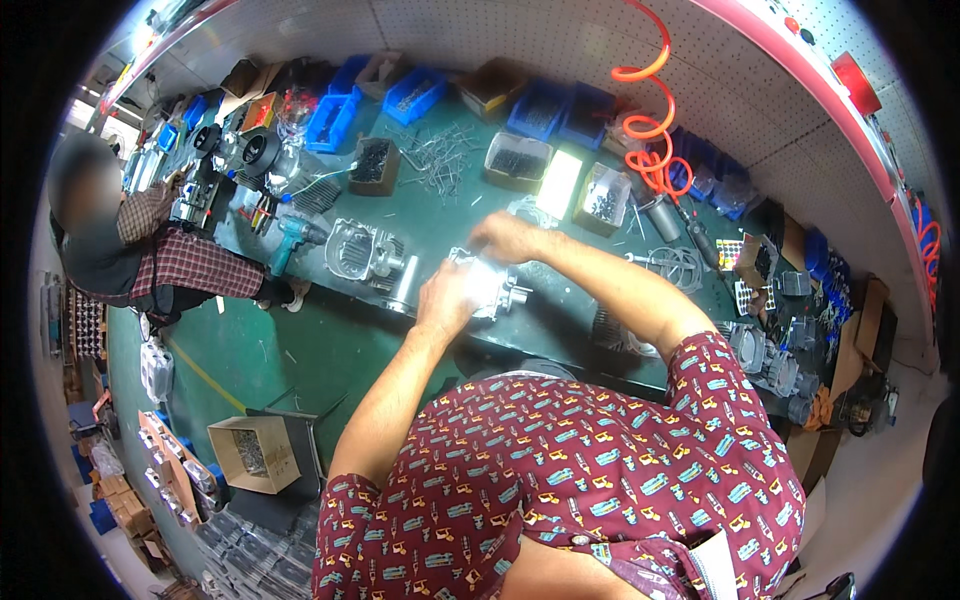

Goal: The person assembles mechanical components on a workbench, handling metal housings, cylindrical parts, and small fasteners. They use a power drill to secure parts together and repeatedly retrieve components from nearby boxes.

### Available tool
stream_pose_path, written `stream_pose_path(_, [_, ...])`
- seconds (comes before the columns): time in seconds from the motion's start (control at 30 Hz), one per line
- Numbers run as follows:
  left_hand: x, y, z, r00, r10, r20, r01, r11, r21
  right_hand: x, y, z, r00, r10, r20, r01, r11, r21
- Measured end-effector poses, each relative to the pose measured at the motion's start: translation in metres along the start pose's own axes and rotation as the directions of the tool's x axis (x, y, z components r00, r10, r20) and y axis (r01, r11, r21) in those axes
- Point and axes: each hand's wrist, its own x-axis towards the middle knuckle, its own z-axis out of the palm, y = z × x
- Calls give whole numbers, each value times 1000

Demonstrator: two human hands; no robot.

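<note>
Metal casting (487,293), one, sits on the bench (560,325) between the two hands, right by the fingers. Its single short stub (517,295) points right, away from the left fingers; glare washes out the body, so its long axis cannot be told. The left hand (447,297) lies against the casting's left side, but I cannot tell whether its fingers are clamped, since the tips are lost in the glare. The right hand (507,238) is over the far edge, fingers bent down; whether they pinch anything cannot be told.

Just left of the left fingers stands one metal cylinder (404,283). Farther left come a second casting (352,252), its open side up, and one teal power drill (296,236).

Beyond the fingers, across the bench, there are three open boxes of small parts: one ahead to the left (374,168), one straight ahead (517,162), one ahead to the right (603,198). One bright panel (560,185) lies between the last two, and one heap of metal rods (440,158) between the first two.
</note>
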Motion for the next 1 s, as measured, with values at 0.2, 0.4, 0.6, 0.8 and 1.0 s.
stream_pose_path(0.2, [5, 6, -5, 999, 1, 48, -3, 999, 47, -1, 17, 6, 998, 54, -25, -52, 996, 65])
stream_pose_path(0.4, [6, 1, -1, 998, -12, 56, 7, 996, 93, -1, 1, 3, 957, 289, 21, -287, 939, 188])
stream_pose_path(0.6, [14, 1, -1, 996, 28, 82, -38, 992, 123, -2, 11, 10, 954, 298, -27, -289, 942, 173])
stream_pose_path(0.8, [16, 1, 5, 990, -16, 140, -5, 989, 151, -1, 2, 19, 902, 432, -19, -417, 880, 227])
stream_pose_path(1.0, [14, 0, 6, 992, 5, 126, -25, 987, 158, -3, 8, 33, 919, 371, -132, -337, 915, 221])
